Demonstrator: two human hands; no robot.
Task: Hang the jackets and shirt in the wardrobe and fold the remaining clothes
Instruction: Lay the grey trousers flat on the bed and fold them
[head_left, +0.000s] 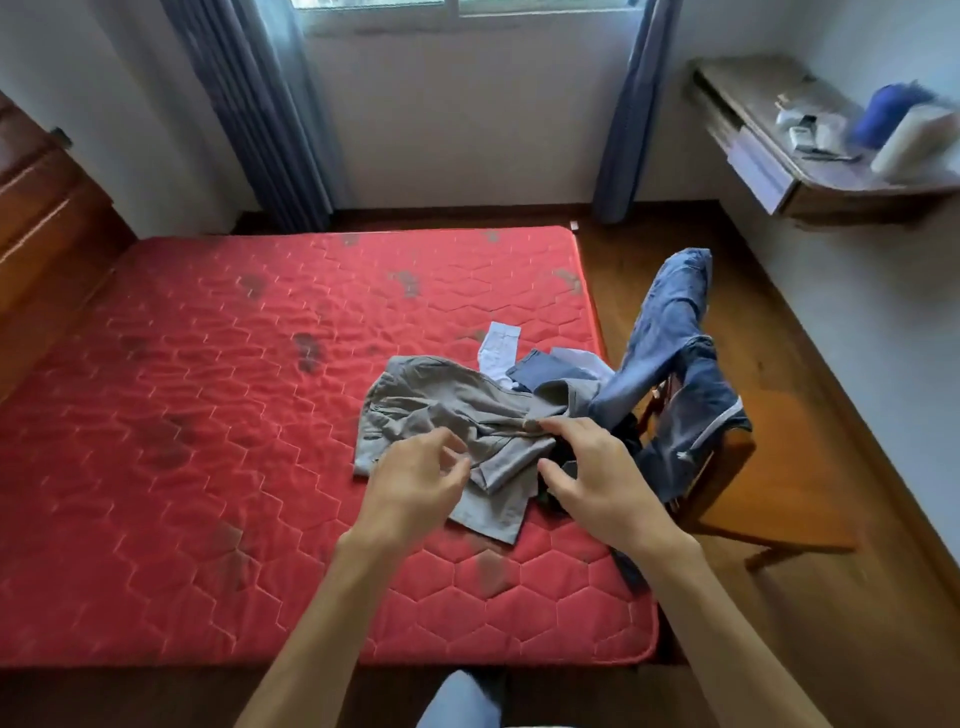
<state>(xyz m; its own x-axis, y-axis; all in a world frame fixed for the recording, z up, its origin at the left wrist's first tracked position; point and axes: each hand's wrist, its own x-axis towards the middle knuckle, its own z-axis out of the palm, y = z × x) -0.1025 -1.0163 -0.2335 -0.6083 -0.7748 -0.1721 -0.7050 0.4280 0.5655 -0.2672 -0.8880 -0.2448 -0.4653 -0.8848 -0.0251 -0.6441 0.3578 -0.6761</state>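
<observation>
A crumpled grey garment (441, 410) lies on the red mattress (208, 415) near its right edge. My left hand (415, 483) hovers over its near part with fingers loosely curled and holds nothing. My right hand (587, 478) is spread over the garment's right side, index finger touching the grey cloth, thumb beside a dark piece of clothing (561, 467). Behind lie a white striped piece (498, 348) and a dark blue piece (540, 371). Blue jeans (670, 332) hang over a wooden chair (737, 499) beside the bed.
A wooden headboard (36, 228) bounds the bed on the left. Blue curtains (260, 104) frame the window at the back. A wall desk (810, 156) at the right carries small items, with a blue and a white bottle. Wooden floor runs right of the bed.
</observation>
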